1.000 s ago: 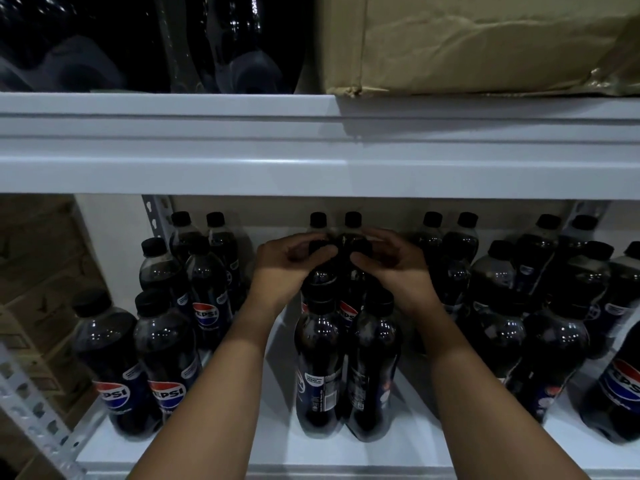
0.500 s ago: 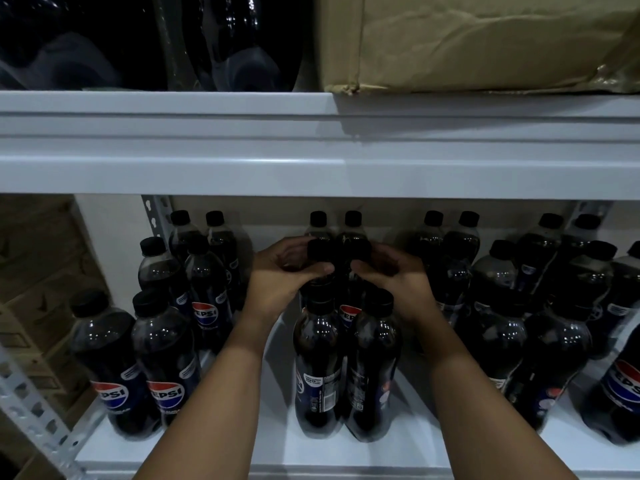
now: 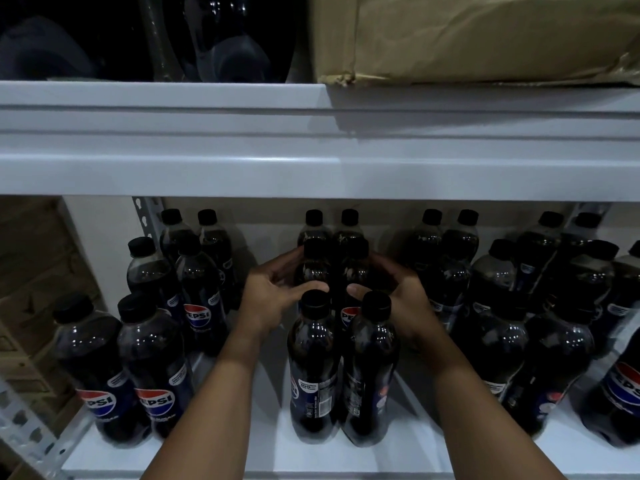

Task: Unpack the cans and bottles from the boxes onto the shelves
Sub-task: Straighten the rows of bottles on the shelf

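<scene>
**Both hands on the middle pair of bottles**

On the lower shelf, dim light blurs most labels; bottles at far right are cut off by the frame. Left hand curls round the left middle-row bottle, thumb across its front. Right hand curls round the right middle-row bottle; its fingers are hidden behind. Front pair stands just before them, back pair just behind. Bare shelf strips flank this column. Upper shelf edge overhangs; a cardboard box sits above.
</scene>
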A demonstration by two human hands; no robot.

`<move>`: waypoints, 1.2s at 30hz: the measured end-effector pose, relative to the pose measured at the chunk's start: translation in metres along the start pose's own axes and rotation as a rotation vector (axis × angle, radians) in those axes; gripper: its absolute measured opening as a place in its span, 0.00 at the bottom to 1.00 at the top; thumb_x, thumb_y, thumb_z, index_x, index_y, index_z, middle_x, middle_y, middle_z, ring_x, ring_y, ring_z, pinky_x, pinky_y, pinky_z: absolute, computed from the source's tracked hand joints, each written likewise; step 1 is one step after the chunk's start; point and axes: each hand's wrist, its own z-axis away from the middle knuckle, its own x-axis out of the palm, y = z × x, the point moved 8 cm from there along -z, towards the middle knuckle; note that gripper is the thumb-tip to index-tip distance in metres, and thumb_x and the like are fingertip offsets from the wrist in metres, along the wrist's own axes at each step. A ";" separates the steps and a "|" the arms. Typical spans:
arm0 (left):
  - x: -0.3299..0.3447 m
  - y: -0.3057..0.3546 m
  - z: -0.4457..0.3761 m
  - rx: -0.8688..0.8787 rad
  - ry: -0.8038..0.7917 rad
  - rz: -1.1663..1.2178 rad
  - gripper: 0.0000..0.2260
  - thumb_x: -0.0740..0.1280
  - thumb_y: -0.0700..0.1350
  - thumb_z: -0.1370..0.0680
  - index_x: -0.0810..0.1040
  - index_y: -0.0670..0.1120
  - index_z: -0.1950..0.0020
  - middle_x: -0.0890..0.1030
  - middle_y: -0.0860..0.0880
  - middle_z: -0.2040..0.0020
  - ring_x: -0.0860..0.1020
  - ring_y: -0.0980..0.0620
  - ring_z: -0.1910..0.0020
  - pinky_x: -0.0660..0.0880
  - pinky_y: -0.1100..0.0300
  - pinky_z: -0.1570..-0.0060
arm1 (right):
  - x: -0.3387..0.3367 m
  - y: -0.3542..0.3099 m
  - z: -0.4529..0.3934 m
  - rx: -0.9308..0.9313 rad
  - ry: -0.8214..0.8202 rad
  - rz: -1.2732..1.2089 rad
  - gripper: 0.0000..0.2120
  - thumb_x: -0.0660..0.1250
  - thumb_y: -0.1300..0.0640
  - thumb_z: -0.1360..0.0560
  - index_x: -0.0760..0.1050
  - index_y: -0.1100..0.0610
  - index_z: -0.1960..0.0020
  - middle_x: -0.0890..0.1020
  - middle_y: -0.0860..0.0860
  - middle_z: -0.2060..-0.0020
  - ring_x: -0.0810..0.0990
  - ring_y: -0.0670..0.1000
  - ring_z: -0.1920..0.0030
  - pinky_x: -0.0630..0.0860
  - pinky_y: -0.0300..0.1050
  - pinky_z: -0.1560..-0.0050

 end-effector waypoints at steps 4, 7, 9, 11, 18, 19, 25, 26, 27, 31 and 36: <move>-0.001 -0.009 0.001 -0.009 -0.028 0.008 0.32 0.76 0.26 0.31 0.76 0.40 0.29 0.83 0.46 0.37 0.81 0.48 0.36 0.78 0.51 0.36 | 0.001 0.002 0.002 -0.006 0.010 0.024 0.29 0.78 0.62 0.29 0.76 0.54 0.30 0.84 0.49 0.40 0.81 0.49 0.37 0.79 0.53 0.37; -0.002 -0.026 0.003 -0.050 -0.085 -0.055 0.35 0.75 0.25 0.29 0.73 0.44 0.25 0.83 0.43 0.37 0.79 0.43 0.41 0.74 0.45 0.38 | 0.000 0.002 0.004 -0.015 0.034 0.036 0.30 0.78 0.65 0.29 0.75 0.55 0.30 0.84 0.48 0.40 0.82 0.50 0.38 0.78 0.61 0.37; -0.002 -0.033 0.004 -0.063 -0.122 -0.100 0.36 0.77 0.28 0.28 0.72 0.49 0.24 0.79 0.43 0.44 0.73 0.44 0.47 0.71 0.45 0.43 | 0.001 0.001 0.005 -0.027 0.031 0.075 0.30 0.79 0.66 0.31 0.76 0.52 0.31 0.84 0.49 0.41 0.82 0.51 0.38 0.78 0.63 0.38; -0.001 -0.034 0.003 -0.056 -0.158 -0.132 0.37 0.78 0.32 0.28 0.71 0.54 0.23 0.72 0.44 0.48 0.70 0.45 0.48 0.69 0.48 0.44 | 0.002 0.001 0.005 -0.034 0.022 0.092 0.31 0.79 0.67 0.31 0.77 0.51 0.31 0.84 0.49 0.41 0.82 0.51 0.38 0.78 0.62 0.37; 0.001 -0.029 0.006 -0.034 -0.189 -0.140 0.38 0.79 0.35 0.28 0.70 0.56 0.23 0.75 0.44 0.49 0.72 0.47 0.46 0.70 0.52 0.43 | 0.005 0.003 0.004 -0.027 0.019 0.112 0.34 0.80 0.61 0.32 0.74 0.52 0.28 0.82 0.50 0.37 0.80 0.52 0.34 0.75 0.62 0.33; 0.000 -0.030 0.006 -0.043 -0.187 -0.130 0.38 0.78 0.34 0.28 0.70 0.55 0.22 0.74 0.44 0.48 0.71 0.46 0.46 0.69 0.51 0.42 | 0.004 0.003 0.004 -0.030 0.019 0.112 0.33 0.79 0.62 0.31 0.74 0.52 0.28 0.82 0.50 0.37 0.79 0.52 0.34 0.74 0.61 0.32; -0.001 -0.033 0.008 -0.088 -0.184 -0.118 0.39 0.78 0.34 0.27 0.67 0.54 0.21 0.74 0.45 0.47 0.72 0.45 0.46 0.69 0.48 0.40 | 0.005 0.005 0.005 -0.031 0.022 0.108 0.33 0.79 0.63 0.31 0.74 0.53 0.28 0.83 0.50 0.37 0.80 0.52 0.35 0.74 0.62 0.32; 0.000 -0.031 0.010 -0.088 -0.179 -0.110 0.39 0.76 0.31 0.27 0.67 0.52 0.20 0.79 0.44 0.46 0.76 0.46 0.44 0.72 0.50 0.38 | 0.006 0.004 0.006 -0.038 0.022 0.110 0.33 0.79 0.64 0.31 0.74 0.53 0.28 0.83 0.49 0.38 0.80 0.52 0.35 0.74 0.61 0.32; 0.001 -0.028 0.012 -0.089 -0.175 -0.105 0.39 0.75 0.29 0.26 0.66 0.49 0.20 0.83 0.46 0.40 0.79 0.48 0.40 0.73 0.53 0.36 | 0.006 0.002 0.007 -0.042 0.020 0.109 0.33 0.79 0.65 0.31 0.74 0.54 0.28 0.83 0.49 0.38 0.80 0.51 0.35 0.74 0.61 0.32; 0.005 -0.021 0.016 -0.068 -0.186 -0.109 0.39 0.72 0.26 0.26 0.62 0.46 0.19 0.78 0.46 0.29 0.77 0.48 0.30 0.74 0.59 0.33 | 0.008 0.000 0.009 -0.053 -0.008 0.078 0.34 0.79 0.65 0.30 0.73 0.54 0.27 0.82 0.52 0.37 0.80 0.54 0.35 0.75 0.63 0.33; -0.010 -0.005 0.026 0.026 0.032 -0.031 0.34 0.73 0.34 0.26 0.66 0.47 0.21 0.76 0.56 0.27 0.73 0.51 0.26 0.70 0.46 0.27 | 0.016 -0.021 0.021 -0.068 -0.016 -0.094 0.26 0.71 0.67 0.24 0.73 0.51 0.29 0.83 0.45 0.38 0.80 0.47 0.36 0.77 0.42 0.40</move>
